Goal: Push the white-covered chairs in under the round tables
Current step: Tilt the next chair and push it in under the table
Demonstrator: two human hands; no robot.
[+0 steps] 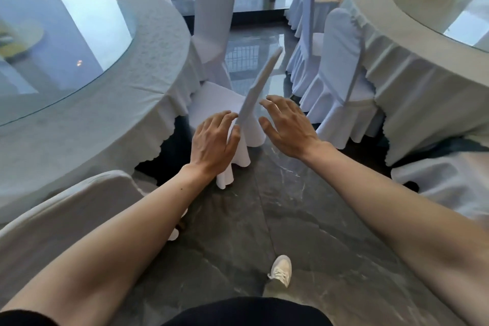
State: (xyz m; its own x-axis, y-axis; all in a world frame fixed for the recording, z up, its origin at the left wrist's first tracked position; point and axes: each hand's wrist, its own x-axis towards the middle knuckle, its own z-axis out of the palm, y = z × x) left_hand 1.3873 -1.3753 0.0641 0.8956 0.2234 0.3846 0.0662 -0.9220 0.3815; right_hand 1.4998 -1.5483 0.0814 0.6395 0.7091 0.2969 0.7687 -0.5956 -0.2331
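A white-covered chair (260, 82) stands in front of me, seen edge-on, its seat reaching partly under the left round table (148, 66). My left hand (214, 140) rests against the near edge of the chair's back, fingers curled around it. My right hand (287, 126) hovers just right of the back with fingers spread, apart from the fabric. A second round table (412, 66) stands on the right with a covered chair (341, 61) tucked against it.
Another covered chair (214, 21) stands behind at the left table, and one (79, 209) is close at my lower left. More chairs (308, 18) line the right table. A dark polished floor aisle (264, 206) runs between the tables; my white shoe (281, 270) is on it.
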